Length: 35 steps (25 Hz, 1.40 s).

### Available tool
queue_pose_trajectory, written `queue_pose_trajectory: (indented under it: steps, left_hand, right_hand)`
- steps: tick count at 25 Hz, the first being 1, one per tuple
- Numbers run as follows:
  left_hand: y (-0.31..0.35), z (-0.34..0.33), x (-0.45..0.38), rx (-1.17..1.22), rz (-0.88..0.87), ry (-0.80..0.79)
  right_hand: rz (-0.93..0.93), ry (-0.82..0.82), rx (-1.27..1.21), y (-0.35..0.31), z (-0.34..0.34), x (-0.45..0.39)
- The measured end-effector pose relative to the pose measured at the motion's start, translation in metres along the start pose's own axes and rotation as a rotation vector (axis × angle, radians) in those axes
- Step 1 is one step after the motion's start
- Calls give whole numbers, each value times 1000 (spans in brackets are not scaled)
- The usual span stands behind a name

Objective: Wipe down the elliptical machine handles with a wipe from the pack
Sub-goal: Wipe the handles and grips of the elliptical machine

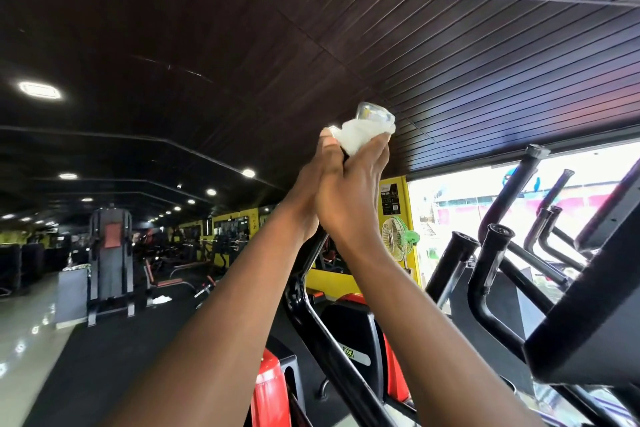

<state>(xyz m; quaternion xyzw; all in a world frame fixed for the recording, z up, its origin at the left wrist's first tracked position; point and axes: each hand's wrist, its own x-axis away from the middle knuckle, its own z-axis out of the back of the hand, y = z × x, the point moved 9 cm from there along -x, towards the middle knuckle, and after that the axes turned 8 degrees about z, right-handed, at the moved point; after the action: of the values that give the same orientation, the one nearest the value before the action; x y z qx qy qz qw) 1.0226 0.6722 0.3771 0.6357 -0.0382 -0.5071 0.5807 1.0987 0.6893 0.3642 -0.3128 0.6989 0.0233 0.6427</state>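
Both hands up high, pressed together round the top of the handle (304,274). Right hand (349,191) wraps a bunched white wipe (356,137) round the bar, fingers curled over it, just under the shiny end cap (375,113). Left hand (313,184) sits behind & against the right, thumb up beside the wipe, gripping the same bar. Handle itself is black, runs down between the forearms to the machine frame w/ red covers (268,392) at the bottom. Wipes pack: can't see it.

To the right, more black handles (450,263) from neighbouring machines, well apart from the hands, in front of a bright window (467,198). Small fan (396,239) on a yellow wall just beside the right wrist in view. Far left, weight machines (110,253) across a glossy floor (24,322), dark slatted ceiling (450,45) w/ spot lights overhead.
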Motion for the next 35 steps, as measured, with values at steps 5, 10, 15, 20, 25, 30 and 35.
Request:
queue_pose_trajectory:
  steps: [5, 10, 15, 20, 25, 30, 35]
  left_hand:
    - [-7, 2, -3, 104, 120, 77]
    - [-4, 0, 0, 116, 75, 68]
    - [-2, -2, 3, 46, 13, -65]
    - [-13, 0, -5, 72, 146, 42]
    - [-8, 1, 4, 16, 137, 56]
    - [-7, -5, 2, 56, 108, 14]
    - [-10, -1, -1, 74, 122, 39]
  right_hand:
    - [-264, -37, -598, 35, 8, -52]
    - [-213, 73, -508, 27, 13, -44]
    - [154, 187, -47, -6, 19, 3]
    - [324, 403, 14, 4, 46, -10]
    - [355, 362, 179, -9, 41, -45]
    - [-9, 200, -397, 22, 31, -66]
    - [-443, 66, -899, 59, -1, -70]
